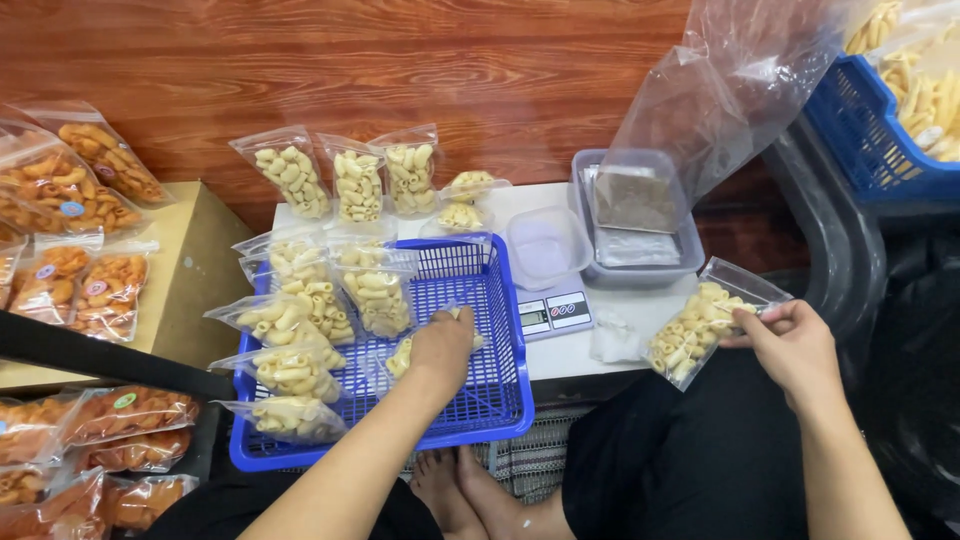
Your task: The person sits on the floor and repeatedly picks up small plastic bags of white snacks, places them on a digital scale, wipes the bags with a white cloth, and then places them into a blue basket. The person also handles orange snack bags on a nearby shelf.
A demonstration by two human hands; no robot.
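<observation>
My left hand [441, 349] reaches into the blue basket [493, 330] and rests on a clear bag of pale tube snacks [402, 357] lying on the basket floor. My right hand [791, 342] holds another clear bag of the same pale snacks [698, 320] by its upper edge, off the table's right side above my lap. Several filled bags [300, 330] stand and lie in the basket's left half. Three more filled bags [356, 180] lean against the wooden wall behind.
A small digital scale [555, 313] carries a clear plastic tub [546, 243], with a grey tray [634, 215] behind it. Orange snack bags [70, 230] pile on a wooden stand at left. A big clear sack [730, 80] and a blue crate [880, 130] sit upper right.
</observation>
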